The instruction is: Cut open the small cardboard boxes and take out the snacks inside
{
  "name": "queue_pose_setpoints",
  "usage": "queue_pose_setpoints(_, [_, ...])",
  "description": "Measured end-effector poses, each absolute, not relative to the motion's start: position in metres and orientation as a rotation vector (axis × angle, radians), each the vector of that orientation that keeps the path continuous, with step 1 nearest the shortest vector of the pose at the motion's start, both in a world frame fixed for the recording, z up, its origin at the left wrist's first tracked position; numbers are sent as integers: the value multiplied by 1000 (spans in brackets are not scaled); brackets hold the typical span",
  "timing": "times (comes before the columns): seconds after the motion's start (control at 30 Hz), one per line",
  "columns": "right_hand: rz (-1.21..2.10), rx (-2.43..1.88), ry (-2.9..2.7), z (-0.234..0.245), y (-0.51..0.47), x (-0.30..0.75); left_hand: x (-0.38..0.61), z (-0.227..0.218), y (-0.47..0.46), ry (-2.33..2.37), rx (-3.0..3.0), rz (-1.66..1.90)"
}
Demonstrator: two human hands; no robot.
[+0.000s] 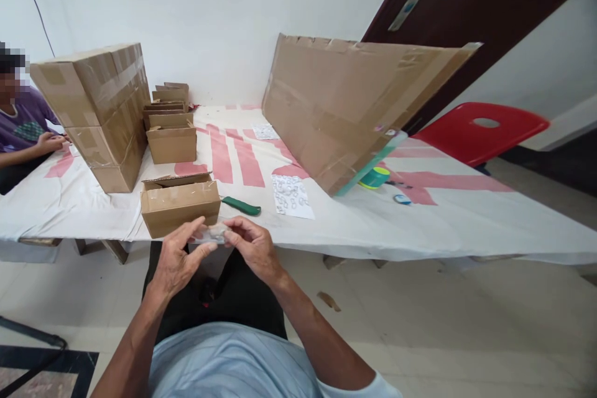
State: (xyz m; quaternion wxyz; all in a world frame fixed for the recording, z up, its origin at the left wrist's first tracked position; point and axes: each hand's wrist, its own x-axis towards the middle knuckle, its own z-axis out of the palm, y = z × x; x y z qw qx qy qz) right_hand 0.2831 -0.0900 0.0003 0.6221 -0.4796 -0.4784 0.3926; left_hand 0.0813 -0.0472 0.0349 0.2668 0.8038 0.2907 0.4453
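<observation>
Between my two hands is a small clear plastic packet [213, 234] with something pale in it, too small to make out. My left hand [178, 255] has its fingers curled round the packet's left end. At the right end, my right hand [253, 245] pinches it between thumb and fingers. Just beyond my hands, an open-topped cardboard box [180, 205] stands at the table's front edge. A green-handled cutter [241, 205] lies to the right of that box. Farther right is a paper sheet [293, 196] printed with small drawings.
Stacked sealed cartons [112, 96] stand on the left, with open boxes [171, 144] beside them. A large cardboard panel [359, 106] leans at the back. Near it are a tape roll [374, 178] and a red chair [480, 130]. Another person [28, 118] sits far left.
</observation>
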Motion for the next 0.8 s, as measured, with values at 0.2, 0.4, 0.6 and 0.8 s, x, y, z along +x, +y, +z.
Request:
queue_pose_setpoints(0.2, [603, -1389, -1014, -41, -65, 352, 83, 75, 1, 882, 2694, 1164])
queue_pose_setpoints(0.4, [396, -1720, -1217, -81, -50, 391, 112, 81, 43, 1119, 2902, 513])
queue_pose_setpoints(0.6, [322, -1838, -1272, -96, -48, 395, 120, 80, 47, 1153, 2850, 431])
queue_pose_setpoints(0.8, [229, -1917, -1323, -98, -50, 399, 105, 84, 49, 1237, 2803, 509])
